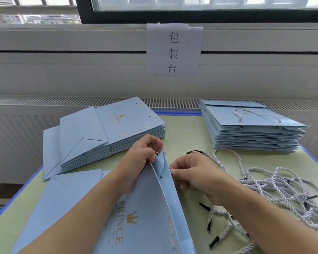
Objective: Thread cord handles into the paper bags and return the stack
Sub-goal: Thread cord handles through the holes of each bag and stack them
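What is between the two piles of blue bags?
Head view: mostly bare green table top between the left stack and the right stack; nothing sits there.

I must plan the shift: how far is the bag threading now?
Done: right stack, its top bag shows a cord handle. In hand: left hand holds an open bag, right hand pinches at its hole. Left: left stack without handles, loose cords.
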A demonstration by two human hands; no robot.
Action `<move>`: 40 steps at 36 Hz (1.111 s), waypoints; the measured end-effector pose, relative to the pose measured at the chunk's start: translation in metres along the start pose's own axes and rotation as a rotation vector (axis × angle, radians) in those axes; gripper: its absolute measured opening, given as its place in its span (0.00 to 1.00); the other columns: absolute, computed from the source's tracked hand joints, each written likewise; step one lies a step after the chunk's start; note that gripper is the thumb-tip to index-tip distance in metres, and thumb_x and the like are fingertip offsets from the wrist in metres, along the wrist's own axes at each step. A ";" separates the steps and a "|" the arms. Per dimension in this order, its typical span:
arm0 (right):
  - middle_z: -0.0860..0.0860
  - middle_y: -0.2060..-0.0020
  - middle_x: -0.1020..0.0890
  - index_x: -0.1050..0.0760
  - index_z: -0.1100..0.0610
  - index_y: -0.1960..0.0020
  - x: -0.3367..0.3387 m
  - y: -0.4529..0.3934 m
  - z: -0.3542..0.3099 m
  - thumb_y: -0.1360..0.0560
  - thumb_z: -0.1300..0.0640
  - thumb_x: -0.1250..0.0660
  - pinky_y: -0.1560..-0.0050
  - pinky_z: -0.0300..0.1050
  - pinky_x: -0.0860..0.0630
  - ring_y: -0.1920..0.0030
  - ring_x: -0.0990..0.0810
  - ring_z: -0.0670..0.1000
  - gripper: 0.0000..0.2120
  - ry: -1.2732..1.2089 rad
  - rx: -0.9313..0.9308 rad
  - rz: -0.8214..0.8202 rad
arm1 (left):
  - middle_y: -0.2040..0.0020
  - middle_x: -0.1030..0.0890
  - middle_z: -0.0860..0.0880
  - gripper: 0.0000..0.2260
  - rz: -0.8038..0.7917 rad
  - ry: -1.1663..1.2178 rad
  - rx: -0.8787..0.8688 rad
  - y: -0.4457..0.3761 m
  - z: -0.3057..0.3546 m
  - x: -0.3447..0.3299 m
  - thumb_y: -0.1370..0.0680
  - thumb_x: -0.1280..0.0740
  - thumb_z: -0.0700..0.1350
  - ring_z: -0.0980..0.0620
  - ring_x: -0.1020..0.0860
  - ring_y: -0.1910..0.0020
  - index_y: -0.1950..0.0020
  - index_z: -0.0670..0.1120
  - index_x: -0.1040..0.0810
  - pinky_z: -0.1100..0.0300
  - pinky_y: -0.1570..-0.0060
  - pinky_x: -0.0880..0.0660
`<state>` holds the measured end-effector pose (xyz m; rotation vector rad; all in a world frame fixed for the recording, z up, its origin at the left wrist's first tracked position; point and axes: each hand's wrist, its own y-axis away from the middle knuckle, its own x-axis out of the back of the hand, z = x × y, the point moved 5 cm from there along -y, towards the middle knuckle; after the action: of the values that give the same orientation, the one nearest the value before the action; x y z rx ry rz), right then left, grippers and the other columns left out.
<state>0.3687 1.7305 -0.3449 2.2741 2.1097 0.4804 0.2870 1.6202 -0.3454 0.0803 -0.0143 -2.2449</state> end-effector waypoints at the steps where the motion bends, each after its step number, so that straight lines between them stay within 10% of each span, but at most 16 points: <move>1: 0.49 0.71 0.25 0.23 0.60 0.62 0.000 0.000 0.000 0.24 0.66 0.34 0.75 0.30 0.35 0.77 0.31 0.43 0.08 0.010 0.005 -0.013 | 0.58 0.26 0.45 0.17 -0.002 0.005 0.001 0.000 0.000 0.000 0.43 0.43 0.38 0.53 0.27 0.64 0.56 0.44 0.26 0.57 0.58 0.32; 13: 0.57 0.55 0.15 0.18 0.61 0.52 -0.012 0.000 -0.001 0.25 0.68 0.37 0.46 0.61 0.23 0.50 0.17 0.59 0.10 0.194 0.197 -0.051 | 0.57 0.27 0.45 0.16 -0.009 0.000 0.014 0.001 0.000 0.001 0.42 0.42 0.39 0.52 0.28 0.63 0.56 0.45 0.26 0.55 0.56 0.32; 19: 0.59 0.57 0.16 0.18 0.61 0.53 -0.017 0.000 -0.005 0.26 0.62 0.35 0.53 0.60 0.22 0.56 0.18 0.59 0.07 0.196 0.248 -0.021 | 0.57 0.25 0.44 0.17 -0.023 -0.013 0.009 -0.001 0.000 0.001 0.42 0.43 0.39 0.53 0.28 0.64 0.55 0.43 0.27 0.57 0.60 0.31; 24: 0.52 0.65 0.20 0.21 0.63 0.55 -0.018 0.003 -0.004 0.23 0.71 0.39 0.69 0.34 0.30 0.68 0.26 0.46 0.09 0.108 0.258 -0.045 | 0.59 0.25 0.44 0.17 -0.034 -0.012 0.004 0.000 0.000 0.002 0.42 0.43 0.38 0.55 0.27 0.67 0.55 0.43 0.27 0.60 0.62 0.30; 32: 0.56 0.65 0.18 0.24 0.54 0.61 -0.018 0.004 -0.007 0.28 0.64 0.35 0.61 0.55 0.24 0.65 0.23 0.51 0.08 0.249 0.378 0.106 | 0.63 0.22 0.50 0.18 -0.042 -0.035 -0.040 -0.003 0.000 0.004 0.43 0.44 0.35 0.55 0.26 0.64 0.55 0.42 0.28 0.64 0.61 0.29; 40: 0.54 0.72 0.24 0.33 0.62 0.58 -0.014 0.011 -0.011 0.25 0.73 0.42 0.71 0.37 0.28 0.73 0.27 0.48 0.09 -0.163 0.189 0.051 | 0.65 0.21 0.50 0.18 -0.032 -0.027 -0.029 -0.003 -0.001 0.003 0.43 0.45 0.34 0.55 0.25 0.63 0.55 0.42 0.28 0.66 0.61 0.27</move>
<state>0.3762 1.7137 -0.3349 2.3757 2.1024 0.0938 0.2827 1.6201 -0.3467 0.0349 0.0057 -2.2775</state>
